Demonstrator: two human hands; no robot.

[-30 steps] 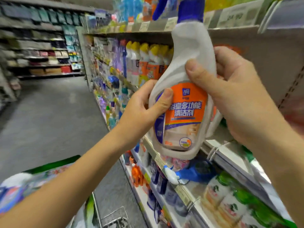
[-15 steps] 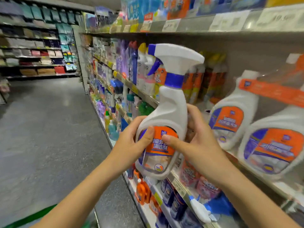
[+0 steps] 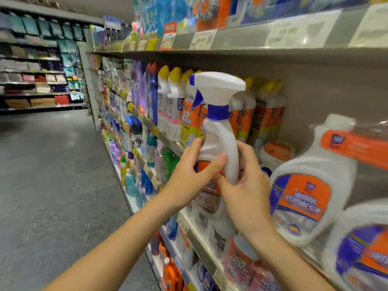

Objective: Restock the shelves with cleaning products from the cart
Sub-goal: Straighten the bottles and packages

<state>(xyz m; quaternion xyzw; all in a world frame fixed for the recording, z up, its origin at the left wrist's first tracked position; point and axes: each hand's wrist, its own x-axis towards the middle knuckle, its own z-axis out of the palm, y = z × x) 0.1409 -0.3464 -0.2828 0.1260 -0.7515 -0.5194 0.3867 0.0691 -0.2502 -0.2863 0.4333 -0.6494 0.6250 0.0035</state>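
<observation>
A white spray bottle (image 3: 218, 133) with a blue collar, white trigger head and orange label stands upright at the front edge of the middle shelf (image 3: 201, 244). My left hand (image 3: 189, 175) grips its body from the left, thumb across the front. My right hand (image 3: 245, 190) holds its right side and back, fingers curled round it. Two matching orange-labelled refill jugs (image 3: 304, 185) sit on the same shelf just to the right. The bottle's base is hidden behind my hands.
Yellow-capped cleaner bottles (image 3: 174, 101) stand to the left on the shelf behind the sprayer. An upper shelf with price tags (image 3: 252, 38) overhangs. Lower shelves hold orange bottles (image 3: 172, 271) and pink canisters (image 3: 241, 261). The grey aisle floor (image 3: 52, 175) lies to the left.
The bottle has come down from near the camera and moved onto the middle shelf. Both hands stayed on it, and the view shifted so the cart is out of sight.
</observation>
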